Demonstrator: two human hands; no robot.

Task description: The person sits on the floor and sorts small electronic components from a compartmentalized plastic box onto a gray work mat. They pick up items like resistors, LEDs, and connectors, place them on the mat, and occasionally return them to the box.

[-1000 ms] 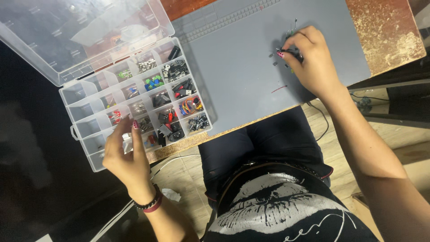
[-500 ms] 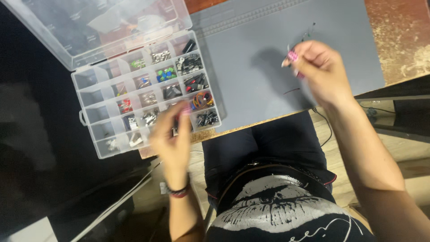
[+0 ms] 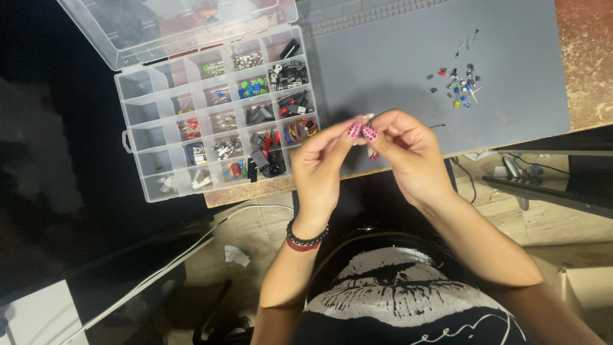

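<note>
My left hand (image 3: 327, 156) and right hand (image 3: 401, 148) meet fingertip to fingertip above the near edge of the grey mat (image 3: 396, 70), pinching something too small to make out. The open parts box (image 3: 217, 121) sits left; loose parts (image 3: 460, 83) lie scattered further back on the mat.

mat (image 3: 396, 70): plain grey-blue, upper centre
organiser box (image 3: 137, 86): clear plastic, parts inside green, blue, red, black, upper left
nails (image 3: 362, 131): pink with dark dots, centre
bracelets (image 3: 305, 239): black beads over a red band
shirt (image 3: 408, 300): black with white lip print, bottom
desk edge (image 3: 587, 57): mottled brown, upper right
</note>
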